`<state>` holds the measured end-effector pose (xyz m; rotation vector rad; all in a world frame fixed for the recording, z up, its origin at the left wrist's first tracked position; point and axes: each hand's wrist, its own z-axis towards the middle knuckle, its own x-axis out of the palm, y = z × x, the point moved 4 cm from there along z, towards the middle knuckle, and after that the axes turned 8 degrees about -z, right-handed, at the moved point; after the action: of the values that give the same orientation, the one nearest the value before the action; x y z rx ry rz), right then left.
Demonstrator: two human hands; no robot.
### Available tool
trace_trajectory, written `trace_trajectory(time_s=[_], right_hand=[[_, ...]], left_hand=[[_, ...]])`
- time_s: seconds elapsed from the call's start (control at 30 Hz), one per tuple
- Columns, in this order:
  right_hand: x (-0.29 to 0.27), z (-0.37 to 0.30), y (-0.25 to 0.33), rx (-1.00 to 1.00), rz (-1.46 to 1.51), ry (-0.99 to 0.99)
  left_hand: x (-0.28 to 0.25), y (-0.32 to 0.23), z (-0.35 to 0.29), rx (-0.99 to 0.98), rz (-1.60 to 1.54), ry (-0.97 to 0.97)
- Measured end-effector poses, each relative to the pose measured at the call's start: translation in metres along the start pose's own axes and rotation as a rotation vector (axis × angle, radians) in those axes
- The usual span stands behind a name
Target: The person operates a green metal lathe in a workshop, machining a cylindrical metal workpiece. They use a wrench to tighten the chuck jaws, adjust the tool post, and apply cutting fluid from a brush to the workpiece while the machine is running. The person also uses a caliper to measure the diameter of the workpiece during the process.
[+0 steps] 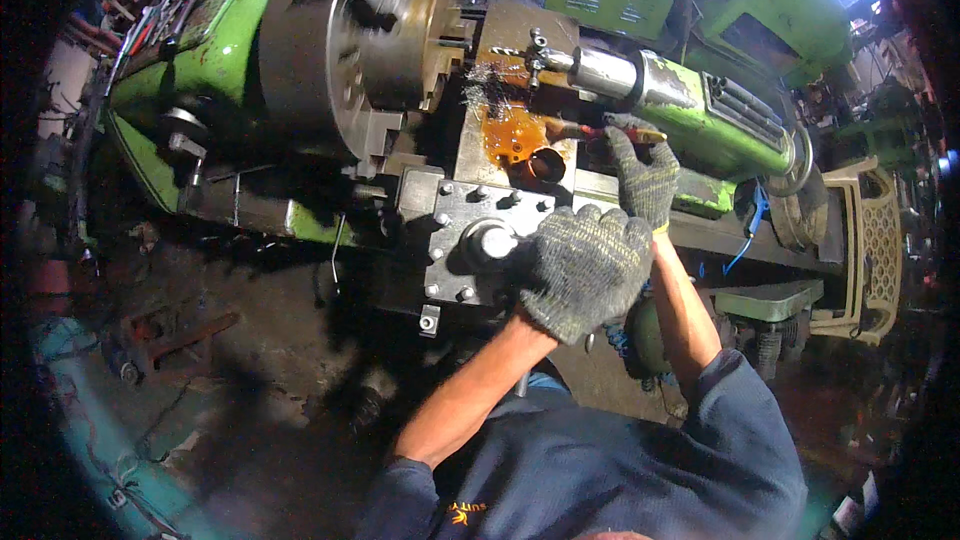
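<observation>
My right hand (648, 178), in a grey knitted glove, is closed around the red handle of a slim brush (592, 131). The brush points left, its tan tip over a cross-slide (512, 132) wet with amber oil. Nearer to me, my gloved left hand (590, 268) is curled palm down just right of the round knob on a lathe tool post (462, 277). What lies under its fingers is hidden. Beyond the brush, a drill bit (504, 51) sits in the drill chuck (538, 58) of the tailstock (690, 95), pointing at a brass-coloured workpiece (432, 35).
The large lathe chuck (345, 50) at the left is smeared by motion. Dark metal chips (484, 90) lie on the cross-slide. A blue air gun (757, 212) hangs at the right, by a beige plastic chair (872, 250). A green pedestal machine (770, 302) stands below the bed.
</observation>
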<state>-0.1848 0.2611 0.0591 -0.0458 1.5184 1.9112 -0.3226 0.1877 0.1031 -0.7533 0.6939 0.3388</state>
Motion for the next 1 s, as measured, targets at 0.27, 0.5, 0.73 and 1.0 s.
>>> trace_trajectory(time_s=[0.27, 0.5, 0.73, 1.0], right_hand=[[0.052, 0.070, -0.007, -0.026, 0.084, -0.099], [0.086, 0.097, -0.020, -0.016, -0.036, -0.090], [0.084, 0.084, -0.026, -0.019, -0.031, -0.159], [0.074, 0.074, -0.017, 0.055, 0.106, -0.176]], left_hand=[[-0.111, 0.043, -0.070, -0.140, -0.181, -0.221], [-0.110, 0.166, -0.271, -0.857, -0.087, -0.150], [-0.058, 0.239, -0.435, -1.086, 0.099, 0.103], [-0.027, 0.396, -0.449, -1.552, 0.220, 0.121]])
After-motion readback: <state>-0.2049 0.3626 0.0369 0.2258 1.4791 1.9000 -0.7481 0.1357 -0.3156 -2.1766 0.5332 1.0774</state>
